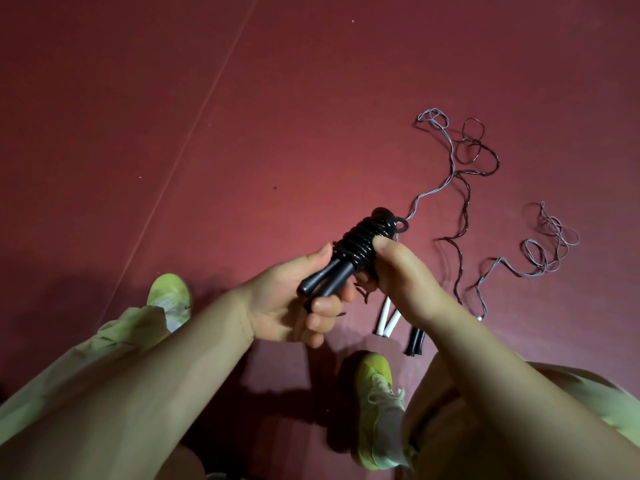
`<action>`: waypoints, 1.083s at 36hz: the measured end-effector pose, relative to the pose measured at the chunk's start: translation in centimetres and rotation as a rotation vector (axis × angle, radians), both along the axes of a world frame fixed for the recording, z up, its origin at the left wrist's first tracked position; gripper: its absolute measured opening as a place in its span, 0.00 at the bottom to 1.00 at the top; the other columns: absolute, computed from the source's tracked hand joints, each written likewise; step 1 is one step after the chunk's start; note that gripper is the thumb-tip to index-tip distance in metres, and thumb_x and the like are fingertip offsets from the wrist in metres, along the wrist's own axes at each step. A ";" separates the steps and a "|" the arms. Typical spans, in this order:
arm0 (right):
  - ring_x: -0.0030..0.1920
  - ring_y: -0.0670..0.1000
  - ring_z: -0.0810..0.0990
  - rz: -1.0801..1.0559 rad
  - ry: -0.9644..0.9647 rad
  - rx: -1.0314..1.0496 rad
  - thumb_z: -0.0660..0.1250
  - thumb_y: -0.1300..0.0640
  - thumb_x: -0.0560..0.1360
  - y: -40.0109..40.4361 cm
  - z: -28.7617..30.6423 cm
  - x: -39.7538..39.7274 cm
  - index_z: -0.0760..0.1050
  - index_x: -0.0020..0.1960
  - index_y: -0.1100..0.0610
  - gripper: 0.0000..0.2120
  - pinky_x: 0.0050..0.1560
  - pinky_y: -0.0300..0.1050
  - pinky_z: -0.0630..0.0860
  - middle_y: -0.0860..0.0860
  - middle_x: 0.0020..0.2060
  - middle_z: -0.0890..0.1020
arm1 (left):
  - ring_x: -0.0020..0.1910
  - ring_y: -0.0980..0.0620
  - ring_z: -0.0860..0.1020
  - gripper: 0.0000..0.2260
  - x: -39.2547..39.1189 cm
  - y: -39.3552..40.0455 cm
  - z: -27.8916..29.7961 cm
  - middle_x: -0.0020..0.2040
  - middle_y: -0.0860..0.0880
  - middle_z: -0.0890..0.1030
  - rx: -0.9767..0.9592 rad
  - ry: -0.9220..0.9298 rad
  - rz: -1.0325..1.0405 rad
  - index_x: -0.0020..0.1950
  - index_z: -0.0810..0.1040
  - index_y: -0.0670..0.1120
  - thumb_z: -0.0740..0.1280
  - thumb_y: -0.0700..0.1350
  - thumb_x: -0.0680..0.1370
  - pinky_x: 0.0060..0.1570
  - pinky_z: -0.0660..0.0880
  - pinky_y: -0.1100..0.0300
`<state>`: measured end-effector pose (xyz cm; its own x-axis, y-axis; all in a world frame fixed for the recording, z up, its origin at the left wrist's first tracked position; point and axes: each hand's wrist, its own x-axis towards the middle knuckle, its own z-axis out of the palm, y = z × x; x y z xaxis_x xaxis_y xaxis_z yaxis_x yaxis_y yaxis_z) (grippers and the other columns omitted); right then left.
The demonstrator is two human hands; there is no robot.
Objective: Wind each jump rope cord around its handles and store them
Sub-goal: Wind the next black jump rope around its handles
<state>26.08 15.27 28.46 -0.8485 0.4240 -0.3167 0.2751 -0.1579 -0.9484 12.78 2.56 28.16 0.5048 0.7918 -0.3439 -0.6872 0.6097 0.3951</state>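
Head view: a person crouched over a dark red floor (242, 133)
Left hand (294, 306): fingers curled round the two black handles (325, 278); it grips their lower ends
Right hand (398, 271): thumb and fingers clamp the black cord (367, 237) coiled round the handles' upper part
Wound rope: held up between both hands, above the floor
White handles (386, 318): on the floor just below the right hand; their pale cord (446, 161) trails beyond it
Second black pair (415, 341): beside the white ones, dark cord (465, 209) loose
Green shoes (375, 403): below the hands
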 end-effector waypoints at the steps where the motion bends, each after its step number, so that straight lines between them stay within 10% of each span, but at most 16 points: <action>1: 0.32 0.52 0.63 0.028 -0.022 0.030 0.60 0.35 0.69 -0.1 0.1 0.0 0.69 0.38 0.62 0.28 0.37 0.51 0.58 0.52 0.29 0.69 | 0.23 0.58 0.72 0.21 -0.1 0.0 0.0 0.25 0.55 0.73 -0.012 0.009 0.007 0.38 0.82 0.48 0.73 0.66 0.64 0.29 0.76 0.62; 11: 0.24 0.44 0.55 0.044 -0.158 -0.005 0.52 0.35 0.76 0.1 0.9 -0.2 0.74 0.38 0.54 0.25 0.25 0.39 0.51 0.49 0.28 0.60 | 0.18 0.58 0.61 0.20 0.6 0.8 0.8 0.21 0.54 0.63 -0.200 0.345 0.196 0.33 0.71 0.48 0.57 0.64 0.69 0.26 0.64 0.64; 21: 0.23 0.50 0.64 -0.008 -0.392 0.164 0.53 0.40 0.80 0.3 0.8 -0.1 0.64 0.29 0.56 0.27 0.34 0.47 0.69 0.46 0.19 0.62 | 0.19 0.54 0.63 0.27 0.2 1.1 0.6 0.22 0.52 0.67 -0.228 0.623 0.246 0.35 0.71 0.46 0.55 0.70 0.65 0.25 0.65 0.64; 28: 0.24 0.49 0.66 -0.017 -0.434 0.188 0.56 0.42 0.80 -0.1 0.3 0.0 0.76 0.36 0.58 0.24 0.27 0.40 0.62 0.47 0.22 0.69 | 0.21 0.51 0.67 0.22 -0.4 1.7 -0.8 0.22 0.50 0.70 -0.182 1.136 0.291 0.33 0.73 0.43 0.60 0.57 0.79 0.27 0.68 0.60; 39: 0.26 0.48 0.64 -0.155 -0.551 -0.011 0.57 0.32 0.75 -1.0 0.2 -0.5 0.77 0.40 0.58 0.29 0.29 0.42 0.60 0.50 0.28 0.69 | 0.47 0.42 0.76 0.21 1.0 1.4 -0.5 0.40 0.48 0.76 0.052 2.138 -0.175 0.41 0.67 0.49 0.54 0.66 0.77 0.39 0.63 0.56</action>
